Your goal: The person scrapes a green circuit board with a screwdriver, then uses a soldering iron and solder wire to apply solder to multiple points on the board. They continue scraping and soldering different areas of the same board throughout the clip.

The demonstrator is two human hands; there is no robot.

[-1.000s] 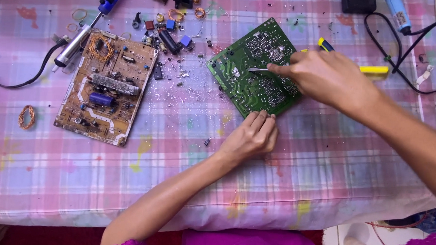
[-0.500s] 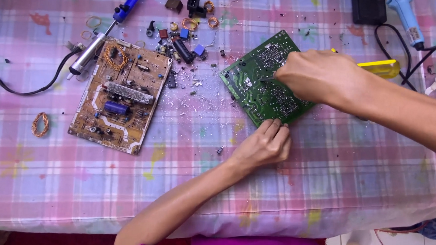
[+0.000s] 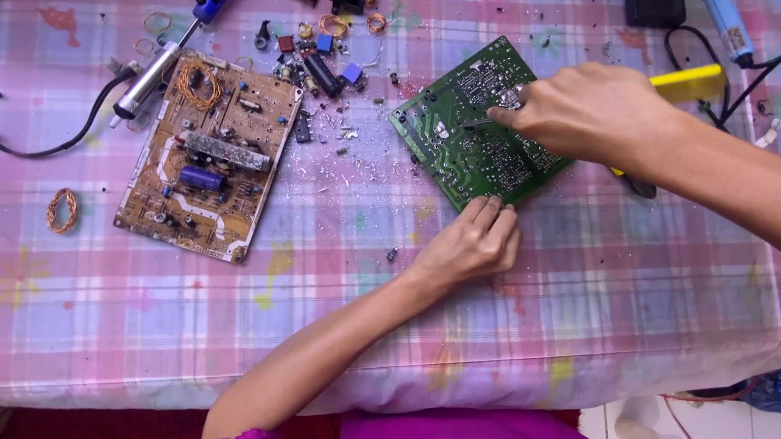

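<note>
Green circuit board (image 3: 470,137) lies tilted in the upper middle of the frame on a pink plaid tablecloth (image 3: 587,307); the left hand (image 3: 470,242) presses curled fingers against its lower edge, grasping nothing, while the right hand (image 3: 592,114) reaches in from the right, clenched around a thin metal tool (image 3: 483,121) whose tip touches the board. Brown circuit board (image 3: 208,153) sits at upper left beside a soldering iron (image 3: 152,76); loose components (image 3: 322,60) lie scattered between the boards.
</note>
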